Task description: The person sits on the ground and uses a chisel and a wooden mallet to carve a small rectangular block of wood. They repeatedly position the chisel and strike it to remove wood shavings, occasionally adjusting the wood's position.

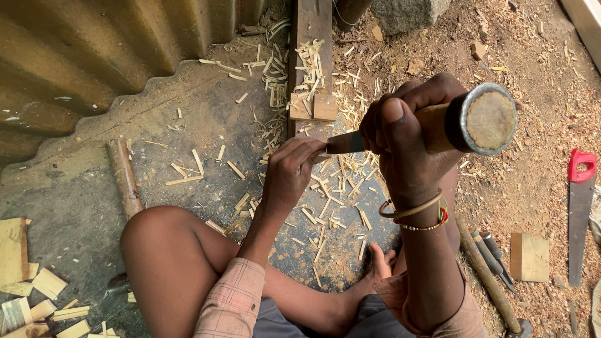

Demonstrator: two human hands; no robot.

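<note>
The right hand (407, 144) is clenched round the wooden handle of a chisel (438, 125), whose metal-ringed butt faces the camera; its blade (345, 143) points left, towards the foot of a dark wooden plank (311, 69) lying on the ground; the left hand (293, 168) has its fingers pinched together at the blade tip, though whether they grip a small piece of wood I cannot tell; pale wood chips (332, 200) litter the ground between the knees; a corrugated metal sheet (94, 56) stands at the upper left; a hand saw with a red handle (581, 206) lies well apart on the right, beside a small wooden block (529, 256); offcuts (25, 294) pile at the lower left.
</note>
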